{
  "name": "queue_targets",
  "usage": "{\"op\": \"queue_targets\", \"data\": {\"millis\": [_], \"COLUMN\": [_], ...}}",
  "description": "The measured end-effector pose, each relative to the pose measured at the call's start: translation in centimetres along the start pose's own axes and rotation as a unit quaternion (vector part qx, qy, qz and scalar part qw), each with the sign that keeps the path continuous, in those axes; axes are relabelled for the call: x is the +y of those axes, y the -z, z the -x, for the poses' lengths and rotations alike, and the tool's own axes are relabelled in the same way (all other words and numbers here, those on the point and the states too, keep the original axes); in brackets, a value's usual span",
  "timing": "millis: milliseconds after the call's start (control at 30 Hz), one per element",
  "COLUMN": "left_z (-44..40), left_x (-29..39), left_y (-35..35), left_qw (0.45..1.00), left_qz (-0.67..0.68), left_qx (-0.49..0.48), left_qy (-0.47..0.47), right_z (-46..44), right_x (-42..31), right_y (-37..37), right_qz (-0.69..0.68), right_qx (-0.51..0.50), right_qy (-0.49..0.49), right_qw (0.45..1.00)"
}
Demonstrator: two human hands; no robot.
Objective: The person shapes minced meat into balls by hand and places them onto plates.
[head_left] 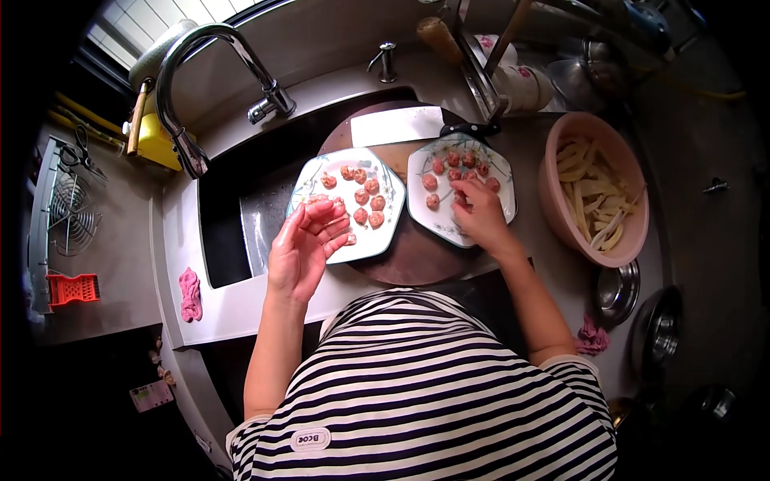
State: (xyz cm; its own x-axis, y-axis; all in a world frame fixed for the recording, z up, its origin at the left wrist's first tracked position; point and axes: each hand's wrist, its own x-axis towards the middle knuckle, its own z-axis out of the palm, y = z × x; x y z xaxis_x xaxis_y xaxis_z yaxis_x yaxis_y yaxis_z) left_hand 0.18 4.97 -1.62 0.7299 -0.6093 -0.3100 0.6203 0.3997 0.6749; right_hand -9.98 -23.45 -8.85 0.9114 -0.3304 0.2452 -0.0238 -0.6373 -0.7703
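Note:
My left hand (303,250) is over the near-left part of a white plate (346,248), palm turned up, fingers apart and slightly curled. Bits that look like meat lie around its fingertips. Several small raw meatballs (361,196) sit spaced out on this plate. My right hand (484,215) reaches over a second white patterned plate (501,148), its fingers bent down and drawn together. Whatever they pinch, if anything, is hidden beneath them. More meatballs (455,159) are grouped around the far side of that plate, close to my right fingertips.
Both plates rest on a round board (401,268) across the sink (233,192), with a cleaver (397,127) at its back. A pink basin (557,200) of pale cut strips stands right. The faucet (192,88) arches at the back left. Metal bowls (618,293) are near right.

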Motion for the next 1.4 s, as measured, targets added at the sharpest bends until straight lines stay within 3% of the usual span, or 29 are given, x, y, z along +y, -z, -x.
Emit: {"op": "queue_targets", "data": {"millis": [200, 300, 400, 433, 633, 833, 933, 1233, 1333, 1400], "left_z": [0.7, 0.8, 0.5, 0.4, 0.1, -0.3, -0.7, -0.8, -0.7, -1.0], "left_x": [0.3, 0.4, 0.1, -0.1, -0.5, -1.0, -1.6, -1.5, -1.5, -1.9], "left_y": [0.3, 1.2, 1.8, 1.8, 1.3, 1.7, 2.1, 1.4, 1.8, 2.2], "left_qw": [1.0, 1.0, 0.999, 0.999, 0.999, 0.999, 0.998, 0.997, 0.997, 0.996], "left_qz": [0.0, 0.014, 0.022, 0.023, 0.016, 0.025, 0.037, 0.034, 0.034, 0.045], "left_qx": [0.022, 0.021, 0.022, 0.023, 0.029, 0.028, 0.035, 0.043, 0.043, 0.04], "left_qy": [-0.006, -0.007, -0.006, -0.004, 0.002, 0.023, 0.044, 0.049, 0.052, 0.064], "right_z": [-1.2, -1.7, -2.6, -2.9, -4.3, -5.5, -5.4, -5.7, -5.8, -5.9], "right_x": [0.9, 0.7, 0.0, 0.3, 0.6, 1.1, 0.5, 1.6, 0.4, -1.8], "right_y": [-1.6, -0.5, 1.2, 1.3, 1.2, 1.5, 2.2, 0.7, 1.0, 1.5], "right_qz": [0.077, 0.035, 0.135, 0.178, 0.281, 0.258, 0.256, 0.328, 0.28, 0.177], "right_qx": [0.042, 0.024, 0.036, 0.06, -0.009, 0.001, -0.041, -0.009, 0.016, -0.016], "right_qy": [0.068, 0.026, 0.01, 0.063, 0.117, 0.103, 0.093, 0.15, 0.136, 0.117], "right_qw": [0.994, 0.999, 0.99, 0.98, 0.952, 0.961, 0.961, 0.933, 0.95, 0.977]}}
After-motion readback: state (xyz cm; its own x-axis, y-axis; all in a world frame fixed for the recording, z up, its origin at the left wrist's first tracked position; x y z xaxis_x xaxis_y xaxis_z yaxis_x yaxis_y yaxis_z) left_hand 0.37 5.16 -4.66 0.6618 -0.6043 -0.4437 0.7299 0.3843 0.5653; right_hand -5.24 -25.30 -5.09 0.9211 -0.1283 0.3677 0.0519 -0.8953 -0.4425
